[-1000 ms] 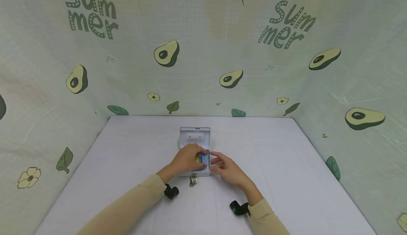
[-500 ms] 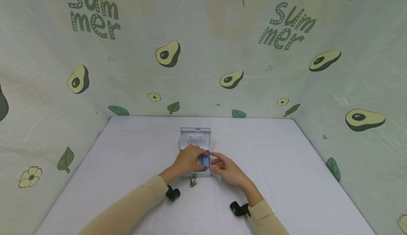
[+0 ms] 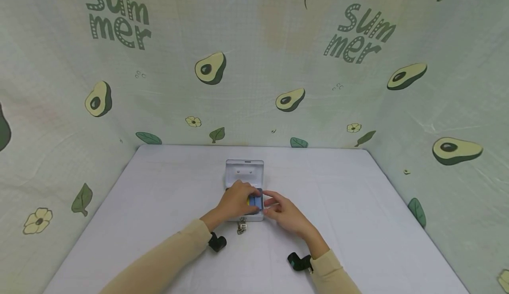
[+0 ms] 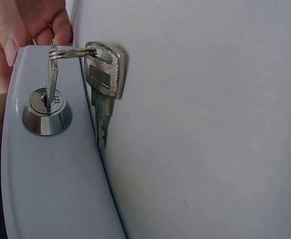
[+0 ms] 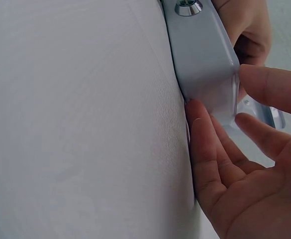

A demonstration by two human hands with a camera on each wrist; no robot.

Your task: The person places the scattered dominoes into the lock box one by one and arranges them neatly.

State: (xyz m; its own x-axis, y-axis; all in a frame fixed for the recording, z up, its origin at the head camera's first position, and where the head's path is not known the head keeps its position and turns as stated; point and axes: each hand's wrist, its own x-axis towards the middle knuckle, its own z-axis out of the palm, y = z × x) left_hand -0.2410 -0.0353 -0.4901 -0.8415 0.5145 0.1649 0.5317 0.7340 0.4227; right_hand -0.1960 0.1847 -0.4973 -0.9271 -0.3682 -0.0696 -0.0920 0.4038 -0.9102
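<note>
A small pale grey metal cash box (image 3: 244,218) stands on the table with its lid (image 3: 244,173) raised at the back. My left hand (image 3: 234,200) reaches down into it, with thumb and fingers curved about a blue-and-yellow item (image 3: 256,202). The palm covers most of that item, so its kind is hidden. At the right end of the box is my right hand (image 3: 287,214); in the right wrist view its relaxed fingertips rest against the box's side wall. A key sits in the round front lock (image 4: 47,119), and a second key (image 4: 103,82) hangs from its ring.
A white cloth covers the table (image 3: 338,188). Pale curtains (image 3: 246,33) printed with avocados and lettering close off the back and both sides. A black wrist camera (image 3: 218,242) sits by the left sleeve, another camera (image 3: 299,261) by the right.
The whole head view has shifted very slightly. More of the blue now shows between the left thumb and fingers, and less yellow. The right hand keeps its place at the box's end.
</note>
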